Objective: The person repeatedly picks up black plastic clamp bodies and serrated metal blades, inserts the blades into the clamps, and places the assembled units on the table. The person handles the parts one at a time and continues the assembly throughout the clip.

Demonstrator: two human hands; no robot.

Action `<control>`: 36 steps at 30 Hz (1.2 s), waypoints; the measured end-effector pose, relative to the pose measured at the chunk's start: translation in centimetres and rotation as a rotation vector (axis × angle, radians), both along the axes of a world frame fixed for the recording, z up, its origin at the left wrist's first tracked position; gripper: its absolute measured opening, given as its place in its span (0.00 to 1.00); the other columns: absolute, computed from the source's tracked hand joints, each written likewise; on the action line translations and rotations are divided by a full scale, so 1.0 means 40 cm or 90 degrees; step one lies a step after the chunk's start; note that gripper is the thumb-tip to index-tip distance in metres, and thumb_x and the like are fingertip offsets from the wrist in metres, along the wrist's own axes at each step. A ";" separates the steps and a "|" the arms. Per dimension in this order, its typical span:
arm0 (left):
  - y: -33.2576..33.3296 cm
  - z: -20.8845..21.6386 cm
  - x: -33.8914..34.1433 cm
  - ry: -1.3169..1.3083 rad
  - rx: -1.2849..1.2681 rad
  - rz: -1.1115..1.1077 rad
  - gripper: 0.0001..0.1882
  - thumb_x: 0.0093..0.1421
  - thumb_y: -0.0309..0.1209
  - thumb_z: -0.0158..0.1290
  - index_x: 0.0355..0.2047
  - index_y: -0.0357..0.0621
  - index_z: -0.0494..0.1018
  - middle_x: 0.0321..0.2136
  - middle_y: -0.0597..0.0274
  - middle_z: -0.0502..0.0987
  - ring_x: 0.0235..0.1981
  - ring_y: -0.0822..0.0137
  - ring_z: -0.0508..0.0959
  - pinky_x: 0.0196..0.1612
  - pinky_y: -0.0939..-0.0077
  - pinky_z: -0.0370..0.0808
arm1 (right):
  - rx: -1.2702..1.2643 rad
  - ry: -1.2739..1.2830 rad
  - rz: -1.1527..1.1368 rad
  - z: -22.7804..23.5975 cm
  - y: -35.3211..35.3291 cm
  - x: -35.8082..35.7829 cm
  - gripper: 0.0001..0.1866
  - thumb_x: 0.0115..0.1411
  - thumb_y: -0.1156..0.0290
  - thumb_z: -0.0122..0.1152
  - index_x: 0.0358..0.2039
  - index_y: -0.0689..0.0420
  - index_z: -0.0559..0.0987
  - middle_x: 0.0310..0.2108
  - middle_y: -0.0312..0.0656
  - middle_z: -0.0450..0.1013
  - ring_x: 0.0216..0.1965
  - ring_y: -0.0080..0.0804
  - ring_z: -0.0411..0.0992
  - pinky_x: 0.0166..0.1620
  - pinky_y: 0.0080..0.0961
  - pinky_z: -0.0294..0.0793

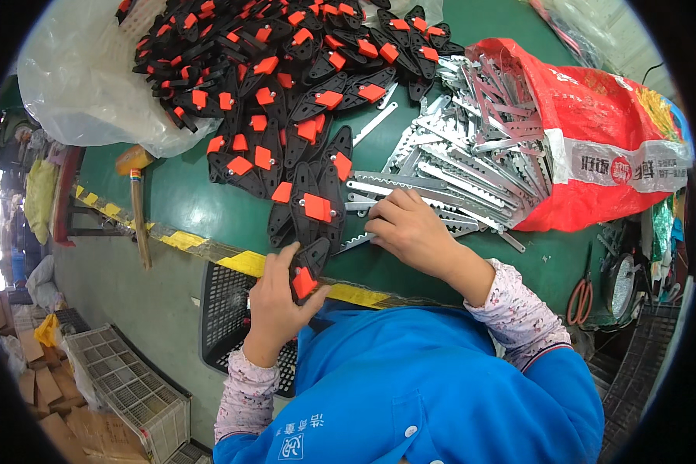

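My left hand (272,300) is at the table's front edge, its thumb and fingers closed around a black plastic piece (314,254) with a red tab. My right hand (419,238) is bent over the ends of some notched metal strips (394,179), its fingertips curled in on a strip; the exact grip is partly hidden. Just ahead of my left hand, more black pieces with red tabs lie stacked, including one with a red tab (317,206) on top. They run into a large heap of such pieces (286,69) at the back.
A red printed sack (595,155) lies on its side at the right, metal strips spilling from its mouth. A mallet (137,193) rests across the left edge, near a clear plastic bag (93,85). Scissors (580,300) lie right. A black basket (223,313) sits below the edge.
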State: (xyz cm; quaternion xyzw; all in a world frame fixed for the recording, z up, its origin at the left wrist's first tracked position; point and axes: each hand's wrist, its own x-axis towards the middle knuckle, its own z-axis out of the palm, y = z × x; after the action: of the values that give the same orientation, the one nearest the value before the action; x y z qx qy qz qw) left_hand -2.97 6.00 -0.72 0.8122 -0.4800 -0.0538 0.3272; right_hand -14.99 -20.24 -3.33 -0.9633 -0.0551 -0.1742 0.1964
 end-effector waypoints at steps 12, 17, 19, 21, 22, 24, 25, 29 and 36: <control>0.032 -0.027 0.006 -0.055 0.021 -0.035 0.36 0.58 0.43 0.69 0.62 0.38 0.71 0.46 0.46 0.78 0.46 0.46 0.77 0.51 0.53 0.74 | 0.237 0.001 -0.004 0.047 -0.023 -0.051 0.09 0.60 0.69 0.71 0.41 0.50 0.85 0.32 0.37 0.76 0.37 0.42 0.76 0.42 0.37 0.74; 0.021 -0.011 0.007 -0.100 0.028 -0.054 0.37 0.54 0.37 0.71 0.61 0.38 0.72 0.46 0.49 0.80 0.46 0.46 0.79 0.51 0.54 0.75 | 0.124 -0.007 0.008 0.062 -0.012 -0.055 0.10 0.58 0.70 0.70 0.41 0.52 0.84 0.30 0.37 0.73 0.36 0.39 0.75 0.39 0.36 0.73; 0.012 -0.010 -0.006 -0.064 0.043 -0.077 0.37 0.52 0.35 0.72 0.61 0.39 0.73 0.46 0.48 0.80 0.46 0.47 0.80 0.50 0.56 0.77 | 0.079 -0.010 0.035 0.072 0.006 -0.059 0.11 0.56 0.71 0.68 0.41 0.53 0.84 0.30 0.38 0.72 0.35 0.38 0.75 0.38 0.35 0.73; -0.003 -0.004 -0.030 -0.024 0.055 -0.086 0.37 0.51 0.33 0.73 0.61 0.39 0.74 0.44 0.47 0.80 0.44 0.48 0.81 0.48 0.58 0.78 | 0.055 -0.023 0.074 0.077 0.038 -0.054 0.13 0.54 0.72 0.65 0.42 0.55 0.83 0.30 0.39 0.71 0.35 0.37 0.75 0.38 0.35 0.72; -0.016 0.006 -0.045 -0.004 0.057 -0.084 0.37 0.50 0.32 0.73 0.60 0.38 0.74 0.44 0.47 0.80 0.43 0.49 0.82 0.46 0.60 0.79 | 0.064 -0.032 0.090 0.083 0.051 -0.052 0.17 0.53 0.73 0.62 0.45 0.57 0.80 0.31 0.39 0.71 0.35 0.38 0.75 0.38 0.34 0.74; -0.028 0.008 -0.052 0.003 0.051 -0.096 0.37 0.49 0.31 0.73 0.60 0.38 0.74 0.43 0.47 0.80 0.40 0.51 0.82 0.40 0.62 0.80 | 0.095 -0.002 0.086 0.069 0.062 -0.064 0.18 0.54 0.73 0.64 0.46 0.57 0.79 0.32 0.40 0.72 0.36 0.39 0.75 0.38 0.35 0.75; -0.032 0.008 -0.053 0.006 0.048 -0.104 0.37 0.49 0.32 0.73 0.59 0.38 0.74 0.43 0.48 0.79 0.39 0.51 0.82 0.40 0.62 0.80 | 0.110 0.012 0.084 0.064 0.065 -0.067 0.18 0.54 0.73 0.65 0.47 0.57 0.78 0.32 0.41 0.72 0.36 0.40 0.75 0.38 0.35 0.76; -0.039 0.002 -0.071 0.041 0.060 -0.106 0.36 0.50 0.35 0.73 0.59 0.39 0.74 0.42 0.50 0.77 0.39 0.50 0.81 0.41 0.61 0.79 | 0.198 0.021 0.099 0.071 0.060 -0.080 0.20 0.54 0.70 0.71 0.47 0.57 0.77 0.35 0.43 0.73 0.38 0.42 0.76 0.40 0.35 0.77; -0.058 -0.020 -0.094 -0.088 0.040 -0.093 0.29 0.49 0.36 0.73 0.50 0.40 0.78 0.43 0.51 0.76 0.43 0.48 0.77 0.48 0.56 0.76 | -0.015 -0.010 -0.151 0.035 -0.001 -0.030 0.17 0.51 0.68 0.76 0.41 0.55 0.81 0.40 0.40 0.75 0.43 0.43 0.73 0.47 0.38 0.74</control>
State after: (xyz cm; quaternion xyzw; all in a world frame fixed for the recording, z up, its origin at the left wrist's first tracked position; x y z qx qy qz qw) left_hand -6.73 3.67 -1.50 0.7865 -0.5577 -0.0363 0.2629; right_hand -16.19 -20.27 -1.91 -0.9639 0.0555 -0.2032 0.1630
